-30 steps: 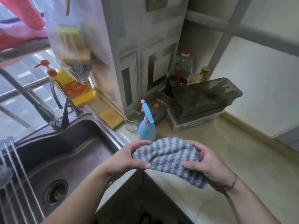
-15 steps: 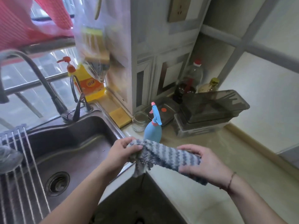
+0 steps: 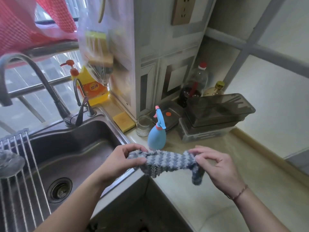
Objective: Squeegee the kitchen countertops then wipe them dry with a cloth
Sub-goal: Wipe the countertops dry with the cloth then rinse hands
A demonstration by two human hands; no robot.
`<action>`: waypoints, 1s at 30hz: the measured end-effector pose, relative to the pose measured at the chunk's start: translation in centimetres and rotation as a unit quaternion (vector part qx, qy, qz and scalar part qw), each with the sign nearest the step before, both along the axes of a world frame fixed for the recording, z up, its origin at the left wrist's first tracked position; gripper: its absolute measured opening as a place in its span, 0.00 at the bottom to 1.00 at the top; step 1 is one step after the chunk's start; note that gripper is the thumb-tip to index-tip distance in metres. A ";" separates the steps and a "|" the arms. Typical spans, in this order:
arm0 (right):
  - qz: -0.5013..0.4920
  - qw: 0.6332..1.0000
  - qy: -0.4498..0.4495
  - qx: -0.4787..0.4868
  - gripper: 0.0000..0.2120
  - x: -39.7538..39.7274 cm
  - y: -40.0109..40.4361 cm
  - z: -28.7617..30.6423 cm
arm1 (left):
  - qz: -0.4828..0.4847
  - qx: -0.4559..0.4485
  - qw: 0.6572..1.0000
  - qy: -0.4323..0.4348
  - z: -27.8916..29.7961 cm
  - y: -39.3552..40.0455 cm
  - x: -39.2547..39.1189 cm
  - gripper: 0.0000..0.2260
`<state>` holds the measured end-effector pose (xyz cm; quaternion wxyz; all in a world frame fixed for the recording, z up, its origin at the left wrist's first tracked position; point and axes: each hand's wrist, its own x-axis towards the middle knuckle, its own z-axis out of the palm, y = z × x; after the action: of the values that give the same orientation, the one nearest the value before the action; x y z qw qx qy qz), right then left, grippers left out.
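- The left hand has a pinching grip on one end of the cloth, thumb on the near side and fingers curled over the top.
- The right hand has the same kind of grip on the other end, finger and thumb closed on it, with a loose corner hanging just below that grip.
- Between the two grips the grey-and-white striped cloth is pulled out into a bunched band, held in the air above the corner of the surface, not touching it.
- Just beyond the cloth, between the two grips but nearer the left one, stands a blue spray bottle on the surface.
- Beside the bottle, further from the grips, are a glass jar and a yellow sponge.
- Beyond the right grip sit stacked dark plastic boxes, with bottles behind them in the corner.
- To the left of the left grip and lower lies the steel sink, with a tap at its back and a wire rack across its far left side.
- A yellow soap bottle stands on the sill behind the sink.
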<state>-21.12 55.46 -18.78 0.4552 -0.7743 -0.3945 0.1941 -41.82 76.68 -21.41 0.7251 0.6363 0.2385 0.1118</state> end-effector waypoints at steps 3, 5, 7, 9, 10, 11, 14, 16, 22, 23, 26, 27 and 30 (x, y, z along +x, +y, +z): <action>-0.029 0.995 -0.076 0.059 0.08 -0.1 -0.3 0.5 | 0.007 0.100 0.995 0.007 1.0 -0.3 0.3 0.16; -0.044 0.987 -0.134 0.077 0.11 -0.1 -0.1 0.8 | 0.027 0.136 0.990 -0.012 1.6 -0.6 0.7 0.12; -0.059 0.977 -0.179 0.095 0.09 -0.1 0.4 1.1 | 0.051 0.122 0.991 -0.033 2.3 -0.5 1.1 0.07; -0.080 0.974 -0.184 0.104 0.09 0.1 1.1 1.8 | 0.068 0.089 0.993 -0.039 3.3 -0.2 1.1 0.02; -0.092 0.976 -0.167 0.104 0.11 0.1 1.4 2.2 | 0.077 0.071 0.994 -0.043 3.8 -0.1 1.1 0.03; -0.100 0.981 -0.137 0.099 0.12 0.1 1.7 2.5 | 0.089 0.040 0.994 -0.053 4.2 -0.1 1.1 0.04; -0.047 0.996 0.041 0.064 0.21 0.1 2.3 3.5 | 0.116 -0.142 0.982 -0.054 4.9 -0.4 1.6 0.08; 0.045 0.993 0.101 -0.043 0.33 0.3 2.4 3.6 | 0.083 -0.223 0.971 0.001 4.5 -0.3 1.8 0.15; 0.118 0.973 -0.173 -0.098 0.15 1.2 1.6 2.0 | -0.056 0.077 0.983 0.157 3.1 0.7 0.6 0.21; 0.120 0.976 -0.165 -0.080 0.14 1.3 1.4 1.9 | -0.077 0.176 0.965 0.176 3.2 0.7 0.4 0.17; 0.129 0.979 -0.143 -0.065 0.10 1.8 0.8 1.5 | -0.091 0.387 0.902 0.169 3.8 0.4 0.4 0.07; 0.129 0.975 -0.167 -0.067 0.10 1.9 0.6 1.5 | -0.085 0.416 0.891 0.158 4.0 0.3 0.3 0.06; 0.115 0.974 -0.194 -0.032 0.15 1.8 0.2 2.0 | -0.054 0.525 0.843 0.101 4.8 0.5 0.1 0.11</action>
<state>-19.28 55.62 -16.73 0.3191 -0.7607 -0.5557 0.1036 -41.70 77.17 -16.62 0.2592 0.9415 0.1815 0.1159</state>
